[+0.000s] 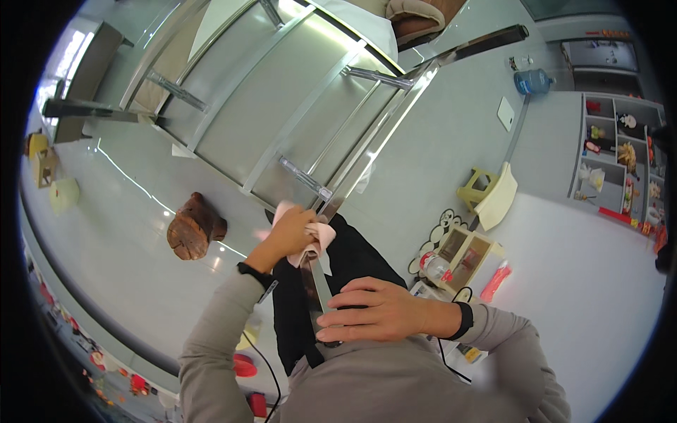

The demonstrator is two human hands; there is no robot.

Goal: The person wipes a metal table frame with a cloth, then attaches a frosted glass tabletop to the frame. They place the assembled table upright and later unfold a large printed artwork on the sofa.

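Note:
A metal table (243,116) lies on its side or upside down, its pale underside and crossbars facing me. One of its shiny square legs (315,282) points toward my body. My left hand (289,233) is closed on a pale pink cloth (322,238), which is wrapped over that leg near the frame's corner. Close to the leg's near end, my right hand (384,310) lies with fingers stretched out and slightly apart, touching the metal. Its thumb side and palm are partly hidden.
A wooden stump stool (190,236) stands on the left. To the right are a yellow-green stool (478,187), an open box (462,254) with a plastic bottle (435,266), and a white surface (571,282). A blue water jug (532,82) and a shelf of figurines (589,141) are farther off.

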